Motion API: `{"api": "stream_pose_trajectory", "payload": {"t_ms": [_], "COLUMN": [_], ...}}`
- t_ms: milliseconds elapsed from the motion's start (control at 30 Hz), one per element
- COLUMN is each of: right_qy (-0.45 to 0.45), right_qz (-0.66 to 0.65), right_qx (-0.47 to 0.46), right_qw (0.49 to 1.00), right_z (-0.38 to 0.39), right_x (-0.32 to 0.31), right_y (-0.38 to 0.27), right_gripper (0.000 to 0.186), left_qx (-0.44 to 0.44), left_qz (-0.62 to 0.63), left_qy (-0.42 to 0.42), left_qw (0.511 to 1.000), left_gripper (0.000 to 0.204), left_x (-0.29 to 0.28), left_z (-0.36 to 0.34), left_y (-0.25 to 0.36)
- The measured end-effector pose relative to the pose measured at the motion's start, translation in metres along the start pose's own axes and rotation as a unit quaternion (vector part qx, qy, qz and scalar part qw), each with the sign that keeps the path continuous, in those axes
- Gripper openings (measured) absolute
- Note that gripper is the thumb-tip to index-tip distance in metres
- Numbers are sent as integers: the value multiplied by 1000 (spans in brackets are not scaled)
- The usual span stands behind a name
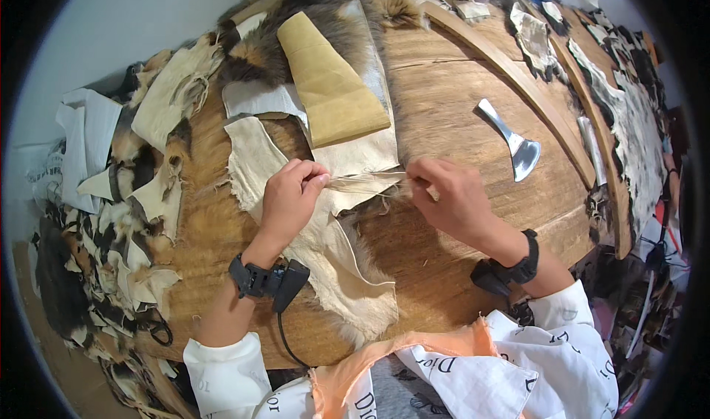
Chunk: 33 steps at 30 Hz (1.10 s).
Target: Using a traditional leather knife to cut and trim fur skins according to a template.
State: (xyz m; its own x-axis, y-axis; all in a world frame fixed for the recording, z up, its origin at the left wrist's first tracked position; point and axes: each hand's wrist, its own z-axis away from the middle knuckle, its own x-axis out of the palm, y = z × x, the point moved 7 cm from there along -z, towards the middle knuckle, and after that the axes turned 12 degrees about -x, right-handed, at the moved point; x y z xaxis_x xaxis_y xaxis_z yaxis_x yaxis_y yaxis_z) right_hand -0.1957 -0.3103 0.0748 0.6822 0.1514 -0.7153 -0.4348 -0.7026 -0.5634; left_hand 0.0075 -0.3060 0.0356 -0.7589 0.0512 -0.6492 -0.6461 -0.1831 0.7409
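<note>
My left hand [290,197] pinches the edge of a cream-coloured piece of fur hide [366,181] between thumb and fingers. The hide's edge is stretched across to my right hand [452,198], whose curled fingers grip its other end. Under and in front of my left hand lies a long cream hide piece [344,271], skin side up, with ragged furry edges. Just beyond the hands, a folded tan sheet [333,86] rests on a pale hide and brown-black fur. Right of my right hand lies a metal half-moon knife [518,142], apart from it.
The wooden table [444,123] carries long wooden strips [518,79] at its right. Scraps of fur hide [133,249] are heaped along the left side, near a white sheet [89,145]. A spotted grey-white hide [640,138] lies at the far right.
</note>
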Motion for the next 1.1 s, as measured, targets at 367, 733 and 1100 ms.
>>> {"api": "stream_pose_trajectory", "payload": {"t_ms": [367, 733, 1100], "right_qy": [-96, -79, -15], "right_qz": [-627, -286, -97], "right_qx": [-169, 103, 122], "right_qw": [754, 950, 988], "right_z": [-12, -7, 25], "right_x": [-92, 50, -33], "right_y": [-89, -15, 9], "right_gripper": [12, 11, 14], "left_qx": [0, -106, -69], "left_qz": [-37, 45, -68], "left_qy": [35, 63, 58], "left_qw": [999, 991, 994], "left_gripper": [11, 24, 12], "left_x": [-2, -23, 4], "left_z": [2, 26, 2], "left_y": [-8, 8, -8]}}
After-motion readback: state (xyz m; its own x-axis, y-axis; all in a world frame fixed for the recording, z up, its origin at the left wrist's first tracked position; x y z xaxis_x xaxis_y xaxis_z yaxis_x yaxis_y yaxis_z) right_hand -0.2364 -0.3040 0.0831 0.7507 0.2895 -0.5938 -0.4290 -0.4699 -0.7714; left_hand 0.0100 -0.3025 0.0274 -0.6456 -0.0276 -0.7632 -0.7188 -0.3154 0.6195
